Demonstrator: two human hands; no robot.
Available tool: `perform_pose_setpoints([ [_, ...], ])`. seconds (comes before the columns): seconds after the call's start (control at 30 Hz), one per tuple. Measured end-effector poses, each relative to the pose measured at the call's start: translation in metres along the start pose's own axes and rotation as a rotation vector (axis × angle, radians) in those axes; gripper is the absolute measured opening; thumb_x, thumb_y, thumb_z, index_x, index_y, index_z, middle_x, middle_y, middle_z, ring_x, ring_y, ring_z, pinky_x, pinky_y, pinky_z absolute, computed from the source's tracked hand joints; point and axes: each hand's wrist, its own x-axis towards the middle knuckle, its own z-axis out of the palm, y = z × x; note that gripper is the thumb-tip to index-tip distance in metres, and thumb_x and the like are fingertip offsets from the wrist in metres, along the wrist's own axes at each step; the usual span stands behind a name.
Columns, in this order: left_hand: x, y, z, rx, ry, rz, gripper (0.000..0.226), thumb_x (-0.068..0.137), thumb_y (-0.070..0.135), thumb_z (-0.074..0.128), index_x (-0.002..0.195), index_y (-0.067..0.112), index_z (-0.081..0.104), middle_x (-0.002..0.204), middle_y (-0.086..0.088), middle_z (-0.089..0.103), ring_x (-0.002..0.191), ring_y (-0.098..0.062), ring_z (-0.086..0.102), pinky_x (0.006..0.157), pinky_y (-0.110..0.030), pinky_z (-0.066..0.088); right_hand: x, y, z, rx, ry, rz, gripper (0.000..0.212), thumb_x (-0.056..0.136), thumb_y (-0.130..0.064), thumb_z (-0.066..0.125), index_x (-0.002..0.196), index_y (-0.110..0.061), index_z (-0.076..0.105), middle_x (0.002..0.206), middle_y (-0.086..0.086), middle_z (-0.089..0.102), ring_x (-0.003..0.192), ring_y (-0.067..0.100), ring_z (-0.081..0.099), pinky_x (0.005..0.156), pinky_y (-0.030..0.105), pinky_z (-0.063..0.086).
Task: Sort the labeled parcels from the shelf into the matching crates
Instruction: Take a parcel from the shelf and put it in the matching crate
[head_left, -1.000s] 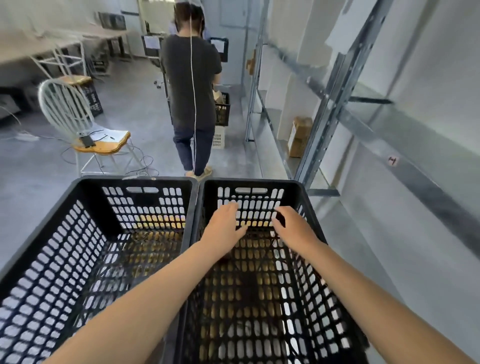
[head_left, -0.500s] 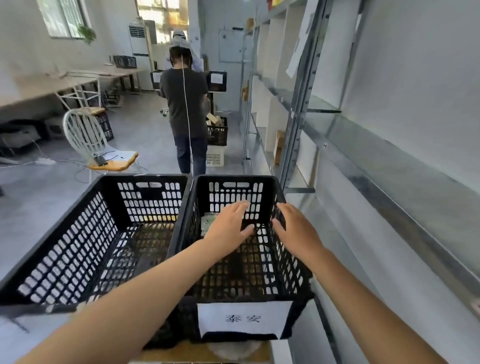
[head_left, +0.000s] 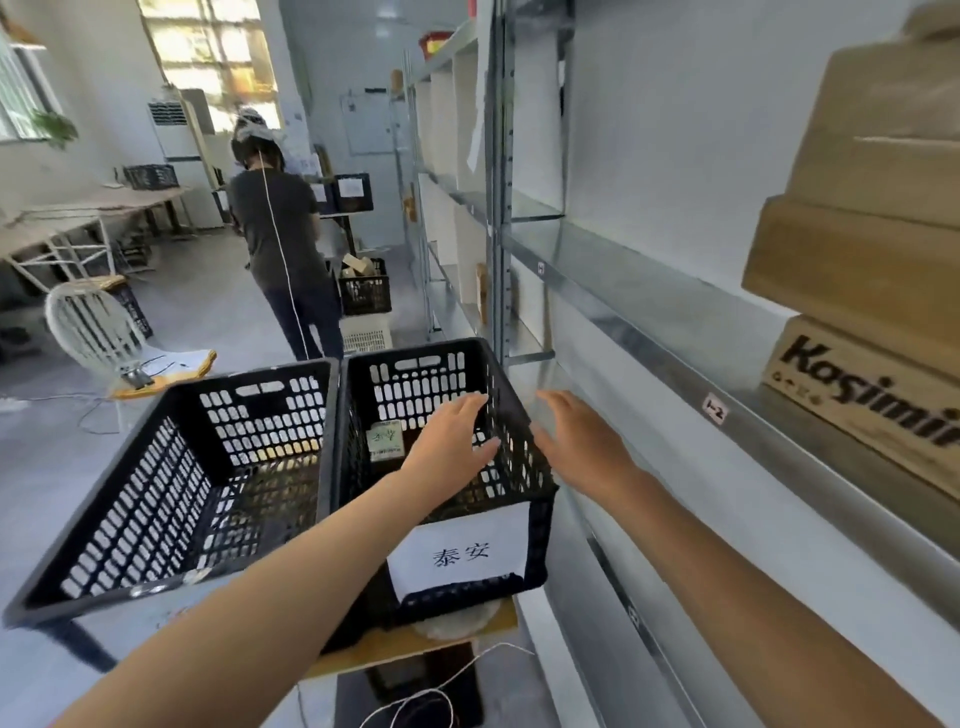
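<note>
Two black slotted crates stand side by side in front of me. The right crate (head_left: 511, 470) carries a white paper label with Chinese characters on its near wall, and a small labeled parcel (head_left: 385, 441) lies inside it. The left crate (head_left: 171, 493) shows nothing inside. My left hand (head_left: 453, 441) hovers open above the right crate, holding nothing. My right hand (head_left: 582, 441) is open and empty just past that crate's right rim, beside the metal shelf (head_left: 649, 332). Stacked cardboard parcels (head_left: 872, 260) sit on the shelf at the far right.
A person (head_left: 283, 249) in a dark shirt stands in the aisle ahead, next to another black crate (head_left: 363, 293) stacked on a white one. A white chair (head_left: 98, 332) and desks (head_left: 78, 218) are on the left. A white cord (head_left: 441, 686) hangs below the crates' stand.
My view has lifted and turned right toward the shelf, bringing the cardboard parcels into sight. Both hands rose out of the right crate, and the right hand moved past its rim.
</note>
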Motion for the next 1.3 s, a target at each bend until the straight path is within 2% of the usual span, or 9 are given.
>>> perform_pose_setpoints([
  [0.13, -0.016, 0.014, -0.019, -0.006, -0.01, 0.079, 0.065, 0.097, 0.037, 0.058, 0.153, 0.015, 0.031, 0.156, -0.003, 0.038, 0.144, -0.02, 0.032, 0.118, -0.035, 0.025, -0.032, -0.013, -0.022, -0.068, 0.008, 0.05, 0.049, 0.102, -0.039, 0.047, 0.144, -0.013, 0.042, 0.145, 0.004, 0.047, 0.132, 0.022, 0.044, 0.107, 0.037, 0.041],
  [0.43, -0.095, 0.017, -0.038, 0.018, -0.076, 0.281, 0.066, 0.1, 0.04, 0.05, 0.155, 0.013, 0.026, 0.159, -0.002, 0.031, 0.148, -0.018, 0.024, 0.123, -0.032, 0.012, -0.127, -0.074, -0.042, -0.13, 0.022, 0.188, 0.056, 0.102, -0.046, 0.044, 0.148, -0.016, 0.037, 0.15, 0.001, 0.043, 0.136, 0.019, 0.041, 0.109, 0.037, 0.039],
  [0.5, -0.111, 0.029, -0.033, -0.058, -0.094, 0.33, 0.064, 0.1, 0.04, 0.05, 0.154, 0.012, 0.029, 0.158, -0.003, 0.033, 0.147, -0.019, 0.026, 0.123, -0.034, 0.016, -0.159, -0.078, -0.049, -0.159, 0.026, 0.258, 0.054, 0.102, -0.046, 0.043, 0.148, -0.017, 0.037, 0.15, -0.001, 0.042, 0.136, 0.019, 0.042, 0.107, 0.037, 0.039],
  [0.63, -0.143, 0.066, -0.019, -0.165, -0.124, 0.446, 0.063, 0.1, 0.04, 0.051, 0.152, 0.01, 0.033, 0.156, -0.005, 0.036, 0.144, -0.022, 0.03, 0.12, -0.033, 0.021, -0.225, -0.086, -0.071, -0.228, 0.029, 0.409, 0.056, 0.103, -0.045, 0.043, 0.151, -0.017, 0.035, 0.155, 0.0, 0.038, 0.14, 0.019, 0.037, 0.109, 0.034, 0.035],
  [0.83, -0.181, 0.122, -0.018, -0.249, -0.234, 0.573, 0.064, 0.1, 0.042, 0.05, 0.154, 0.015, 0.027, 0.159, -0.003, 0.031, 0.146, -0.022, 0.025, 0.119, -0.035, 0.021, -0.316, -0.102, -0.121, -0.295, 0.095, 0.588, 0.06, 0.103, -0.048, 0.04, 0.155, -0.02, 0.028, 0.162, -0.002, 0.029, 0.147, 0.018, 0.03, 0.116, 0.035, 0.03],
  [1.07, -0.243, 0.211, -0.024, -0.342, -0.27, 0.758, 0.064, 0.1, 0.042, 0.049, 0.154, 0.016, 0.027, 0.16, -0.002, 0.029, 0.147, -0.021, 0.025, 0.121, -0.038, 0.023, -0.421, -0.12, -0.168, -0.357, 0.196, 0.741, 0.059, 0.103, -0.051, 0.039, 0.154, -0.024, 0.029, 0.161, -0.004, 0.031, 0.144, 0.018, 0.035, 0.113, 0.033, 0.033],
  [1.3, -0.324, 0.309, -0.034, -0.471, -0.265, 0.874, 0.063, 0.101, 0.039, 0.051, 0.154, 0.013, 0.028, 0.16, -0.004, 0.03, 0.147, -0.019, 0.025, 0.12, -0.033, 0.023, -0.52, -0.152, -0.229, -0.447, 0.26, 0.811, 0.056, 0.104, -0.047, 0.04, 0.153, -0.02, 0.032, 0.157, 0.0, 0.038, 0.14, 0.021, 0.039, 0.11, 0.036, 0.036],
])
